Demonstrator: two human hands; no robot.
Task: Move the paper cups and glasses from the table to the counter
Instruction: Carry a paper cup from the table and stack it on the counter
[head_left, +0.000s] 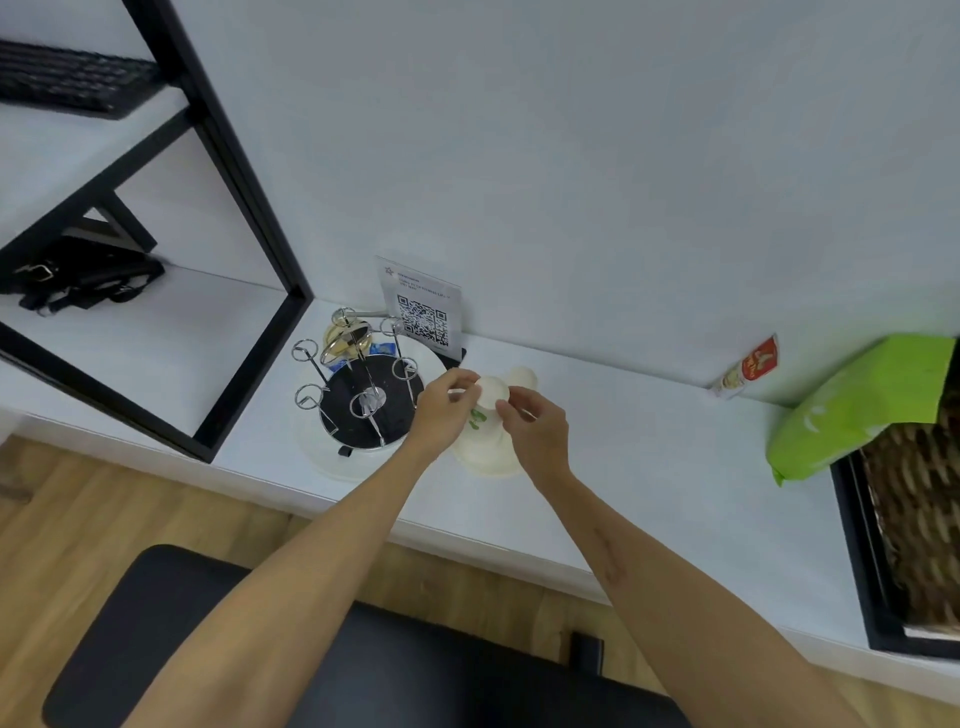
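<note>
An upside-down stack of white paper cups (485, 441) with a green print stands on the white counter (649, 467). My left hand (444, 410) and my right hand (535, 431) both pinch the top cup near its base, one on each side. A second white paper cup (522, 375) stands just behind, against the wall. No glasses are visible.
A metal cup rack (358, 395) on a black round base sits on a white plate left of the cups. A QR-code sign (423, 312) leans on the wall. A green bag (852, 405) and wicker basket (919, 525) lie right. A black stool (322, 670) stands below.
</note>
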